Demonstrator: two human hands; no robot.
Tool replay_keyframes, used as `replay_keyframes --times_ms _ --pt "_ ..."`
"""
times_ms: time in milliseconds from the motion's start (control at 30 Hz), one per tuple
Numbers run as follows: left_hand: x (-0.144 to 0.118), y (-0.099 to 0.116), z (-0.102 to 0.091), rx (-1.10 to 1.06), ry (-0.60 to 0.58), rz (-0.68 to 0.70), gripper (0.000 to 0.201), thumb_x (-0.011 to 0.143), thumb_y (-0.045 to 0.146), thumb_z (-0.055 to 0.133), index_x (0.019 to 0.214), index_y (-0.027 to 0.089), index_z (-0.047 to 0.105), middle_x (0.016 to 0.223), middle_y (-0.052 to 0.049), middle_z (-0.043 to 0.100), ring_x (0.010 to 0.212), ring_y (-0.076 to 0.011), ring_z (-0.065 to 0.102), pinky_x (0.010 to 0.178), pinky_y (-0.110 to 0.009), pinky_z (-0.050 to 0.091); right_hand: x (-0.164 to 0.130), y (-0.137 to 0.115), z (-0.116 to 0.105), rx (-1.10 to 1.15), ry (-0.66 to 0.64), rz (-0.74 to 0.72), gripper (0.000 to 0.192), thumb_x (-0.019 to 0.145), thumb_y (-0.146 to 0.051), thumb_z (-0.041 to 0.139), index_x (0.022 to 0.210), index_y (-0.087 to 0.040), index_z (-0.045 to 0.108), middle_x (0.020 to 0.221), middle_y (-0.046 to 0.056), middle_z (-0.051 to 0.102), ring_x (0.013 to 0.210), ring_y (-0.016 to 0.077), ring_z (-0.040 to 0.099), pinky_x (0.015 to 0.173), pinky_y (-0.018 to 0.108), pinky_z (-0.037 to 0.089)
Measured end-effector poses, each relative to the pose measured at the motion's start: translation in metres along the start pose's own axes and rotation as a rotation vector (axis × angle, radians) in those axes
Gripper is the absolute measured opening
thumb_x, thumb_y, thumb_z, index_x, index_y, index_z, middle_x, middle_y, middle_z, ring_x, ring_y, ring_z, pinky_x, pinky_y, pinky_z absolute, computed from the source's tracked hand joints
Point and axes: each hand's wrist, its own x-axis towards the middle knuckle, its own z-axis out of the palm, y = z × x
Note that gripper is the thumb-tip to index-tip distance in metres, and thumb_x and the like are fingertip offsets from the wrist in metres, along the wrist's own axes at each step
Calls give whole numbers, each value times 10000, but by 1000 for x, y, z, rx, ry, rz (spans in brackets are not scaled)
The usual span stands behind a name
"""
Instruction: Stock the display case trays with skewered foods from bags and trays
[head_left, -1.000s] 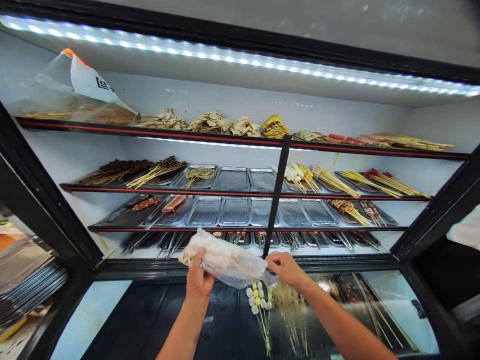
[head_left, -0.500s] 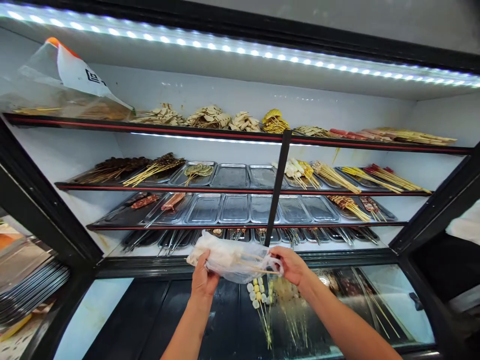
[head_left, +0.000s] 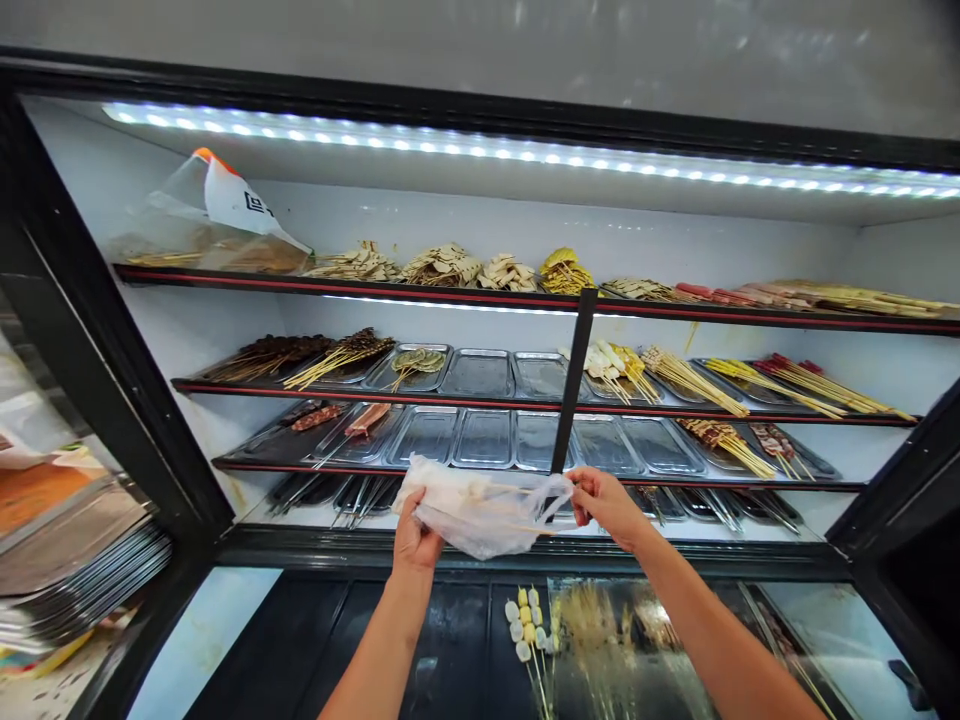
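Note:
A translucent plastic bag [head_left: 480, 510] with pale food on wooden sticks inside hangs level between my hands, in front of the lower shelves. My left hand [head_left: 417, 530] grips its left end from below, thumb on the near side. Pinched in the fingers of my right hand [head_left: 606, 503] is the bag's gathered opening at the right. The stick ends point toward the right hand. What the pale food is, the plastic blurs.
Trays of skewers stand on the shelves of a lit display case; a bare metal tray [head_left: 478, 374] lies mid-shelf. A black post [head_left: 576, 380] divides the front. A large clear bag [head_left: 225, 220] sits top left. Stacked trays [head_left: 105, 570] stand outside at left. White and yellow skewers [head_left: 529, 625] show below.
The view has tilted up and shifted left, so the case sits lower and further right in it. My right hand has moved slightly up and right, spreading the bag's opening.

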Motion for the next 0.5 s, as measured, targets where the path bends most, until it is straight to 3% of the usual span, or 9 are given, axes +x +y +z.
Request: replay_keyframes --times_ms 100,267,400,500 --pt "-1 -3 0 -18 -20 13 538 807 99 493 1336 124 398 822 -77 714 771 -218 673 915 -416 470 -2 2 2 71 127 -67 348 625 -397 701 876 -178 598 581 -43 539 490 88 489 484 228 382" --pt "-7 -5 0 17 -64 54 537 811 122 512 1336 159 404 906 -86 710 834 -233 667 961 -456 428 -21 -20 7 595 -26 168 378 640 -325 724 967 -197 584 729 -7 622 501 53 471 412 165 282" --pt "-2 -7 -6 -29 -126 24 536 832 157 508 1352 165 379 972 -105 697 904 -251 652 989 -464 397 -35 -33 19 594 -79 112 434 649 -276 729 1051 -209 579 896 32 659 544 55 506 444 174 327" --pt "8 -9 -19 -82 -161 -27 554 853 216 500 1379 166 333 986 -118 690 927 -261 643 1006 -466 372 -32 -30 28 560 -31 39 366 668 -290 709 1005 -198 602 941 38 655 560 51 497 473 182 353"
